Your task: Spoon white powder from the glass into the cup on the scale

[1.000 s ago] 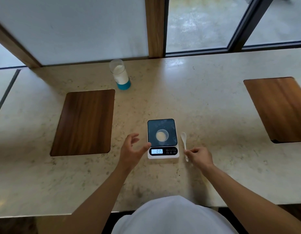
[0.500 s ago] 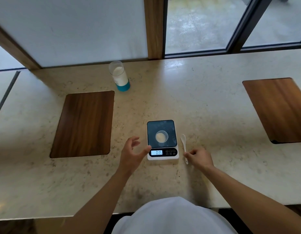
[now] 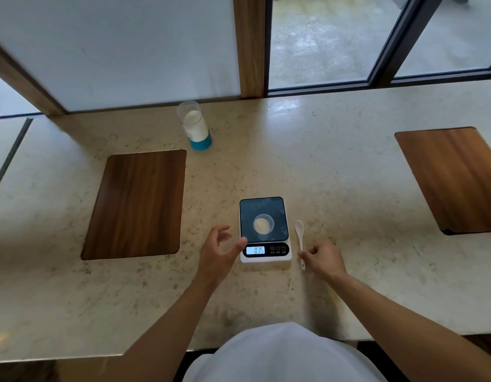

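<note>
The person stands at the table (image 3: 335, 172) with both hands low beside the scale (image 3: 265, 230). The left hand (image 3: 218, 253) has its fingers (image 3: 223, 235) spread wide and holds nothing; its thumb rests at the near left corner of the scale. The right hand (image 3: 322, 259) has its fingers curled in close, and their tips sit just beside the handle of the white spoon (image 3: 300, 238), which lies flat on the table. I cannot tell if they pinch it yet. The little cup (image 3: 263, 224) sits in the middle of the scale, just past the left thumb, with some white powder in it already. The glass (image 3: 194, 125) of powder stands far beyond the left fingers, near the window. So this looks like a pause between scoops. Next, the right fingers need to lift the spoon and reach all the way out to the glass. A wooden board (image 3: 136, 205) lies left of the left fingers, and another wooden board (image 3: 453, 177) far to the right. Nothing blocks the way.
</note>
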Available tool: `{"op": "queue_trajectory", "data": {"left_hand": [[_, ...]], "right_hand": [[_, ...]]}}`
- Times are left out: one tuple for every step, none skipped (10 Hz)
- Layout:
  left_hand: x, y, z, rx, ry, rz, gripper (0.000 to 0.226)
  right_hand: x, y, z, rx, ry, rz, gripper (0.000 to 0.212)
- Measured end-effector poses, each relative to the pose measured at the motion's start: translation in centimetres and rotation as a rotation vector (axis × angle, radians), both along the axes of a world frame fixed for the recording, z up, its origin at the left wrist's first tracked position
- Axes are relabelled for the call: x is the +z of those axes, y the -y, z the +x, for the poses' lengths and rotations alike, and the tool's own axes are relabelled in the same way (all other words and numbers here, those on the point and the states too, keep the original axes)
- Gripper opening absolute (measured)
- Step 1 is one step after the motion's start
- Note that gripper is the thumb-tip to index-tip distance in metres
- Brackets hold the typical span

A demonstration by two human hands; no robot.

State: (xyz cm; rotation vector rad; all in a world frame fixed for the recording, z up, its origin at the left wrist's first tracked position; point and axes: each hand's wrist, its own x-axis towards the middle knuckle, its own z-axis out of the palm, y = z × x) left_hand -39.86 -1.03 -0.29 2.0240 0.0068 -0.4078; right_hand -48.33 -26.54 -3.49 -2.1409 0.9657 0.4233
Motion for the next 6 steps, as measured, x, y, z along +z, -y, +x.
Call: {"op": "queue_trajectory", "data": {"left_hand": [[0.2,0.1,0.0,0.002,-0.003,-0.002,0.065],[0.4,0.2,-0.1,0.009,-0.014,-0.016,0.067],[0.6,0.4,-0.1,0.011,-0.024,-0.022,0.062],[0.6,0.4,0.1,0.010,-0.022,-0.017,0.059],[1.0,0.7,-0.1,0.003,-0.018,0.002,0.060],[1.8,0.7,1.0,0.024,0.005,-0.005,0.061]], "right_hand": [[0.2,0.0,0.0,0.010,-0.004,-0.002,0.035],[0.1,0.1,-0.2,0.015,0.007,-0.017,0.038],[0.0,0.1,-0.2,0.029,0.007,-0.034,0.039],[0.2,0.1,-0.1,0.049,0.002,-0.041,0.035],[0.4,0.2,-0.1,0.076,0.007,-0.071,0.033],[1.0,0.1,1.4,0.081,0.060,-0.051,0.033]]}}
